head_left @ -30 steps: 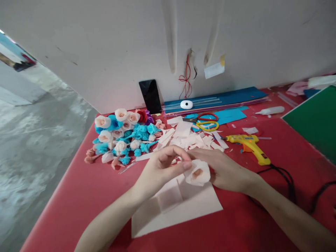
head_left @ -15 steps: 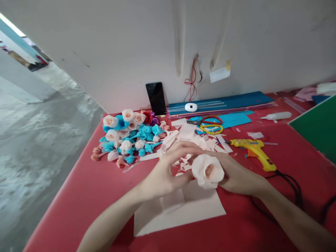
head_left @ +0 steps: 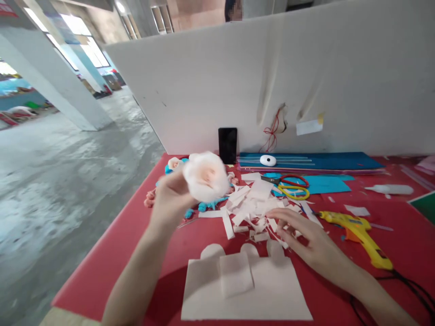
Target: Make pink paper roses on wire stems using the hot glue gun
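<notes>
A pale pink paper flower (head_left: 207,177), slightly blurred, is held up in my left hand (head_left: 171,197) over the left part of the red table, in front of the pile of finished flowers. My right hand (head_left: 301,237) is empty with its fingers apart, hovering over the right edge of the paper scraps (head_left: 253,201). Below both hands lies a pale paper sheet (head_left: 272,290), with a smaller square piece (head_left: 237,274) on top and rounded petal pieces (head_left: 213,251) along its far edge. Most of the flower pile (head_left: 174,164) is hidden behind my left hand and the flower.
A yellow glue gun (head_left: 360,233) lies at the right with its black cord. Scissors (head_left: 294,186) rest on blue paper (head_left: 329,184). A white bottle (head_left: 390,189), a phone (head_left: 227,145) and a white oval device (head_left: 268,160) are near the white partition (head_left: 204,90). Someone's head shows above it.
My left hand has taken the flower and moved it left and up, away from my right hand. My right hand has let go and opened. The view has tilted up and shifted left.
</notes>
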Demonstrator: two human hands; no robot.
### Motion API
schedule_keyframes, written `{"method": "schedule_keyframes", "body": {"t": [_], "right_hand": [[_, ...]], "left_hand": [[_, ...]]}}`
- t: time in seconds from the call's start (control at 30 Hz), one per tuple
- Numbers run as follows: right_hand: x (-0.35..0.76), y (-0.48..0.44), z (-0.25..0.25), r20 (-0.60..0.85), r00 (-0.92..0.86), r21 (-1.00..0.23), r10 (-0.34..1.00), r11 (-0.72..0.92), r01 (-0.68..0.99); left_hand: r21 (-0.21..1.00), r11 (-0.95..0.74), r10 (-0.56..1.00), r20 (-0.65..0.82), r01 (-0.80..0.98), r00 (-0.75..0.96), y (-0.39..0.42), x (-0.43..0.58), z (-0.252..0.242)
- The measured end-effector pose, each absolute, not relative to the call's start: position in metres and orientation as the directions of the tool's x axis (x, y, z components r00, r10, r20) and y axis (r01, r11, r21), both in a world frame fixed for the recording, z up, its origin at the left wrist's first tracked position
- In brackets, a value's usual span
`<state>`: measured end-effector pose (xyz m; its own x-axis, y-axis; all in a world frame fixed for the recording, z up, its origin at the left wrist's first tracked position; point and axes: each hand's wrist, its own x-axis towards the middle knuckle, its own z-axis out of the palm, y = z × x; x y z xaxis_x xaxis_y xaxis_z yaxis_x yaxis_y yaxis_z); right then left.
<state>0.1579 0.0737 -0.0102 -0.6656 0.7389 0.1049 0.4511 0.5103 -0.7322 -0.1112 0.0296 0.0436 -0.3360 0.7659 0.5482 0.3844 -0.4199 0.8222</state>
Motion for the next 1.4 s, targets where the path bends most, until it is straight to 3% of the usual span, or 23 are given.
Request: {"method": "schedule_keyframes", "body": {"t": [0.13,0.23,0.77,1.13,1.4], "right_hand": [[0.158,0.073,-0.009,0.07,-0.682,-0.727,0.728,0.505,0.464],[0.157,0.073,-0.009,0.066,-0.685,-0.724,0.725,0.507,0.467],[0.159,0.069,-0.007,0.058,-0.679,-0.711,0.731,0.508,0.486],[0.161,0.07,-0.008,0.068,-0.684,-0.689,0.727,0.529,0.495],[0.163,0.069,-0.008,0.082,-0.68,-0.686,0.729,0.537,0.492]], "left_hand": [[0.678,-0.557,0.462,0.732,0.479,-0.5,0.063,-0.187,0.059],[0.672,-0.567,0.449,0.737,0.477,-0.505,0.093,-0.228,0.064],[0.813,-0.297,0.713,0.537,0.501,-0.45,0.117,-0.242,0.019],[0.873,-0.119,0.902,0.295,0.473,-0.316,0.119,-0.265,0.013],[0.919,-0.042,0.956,0.151,0.393,-0.252,0.12,-0.278,0.005]]}}
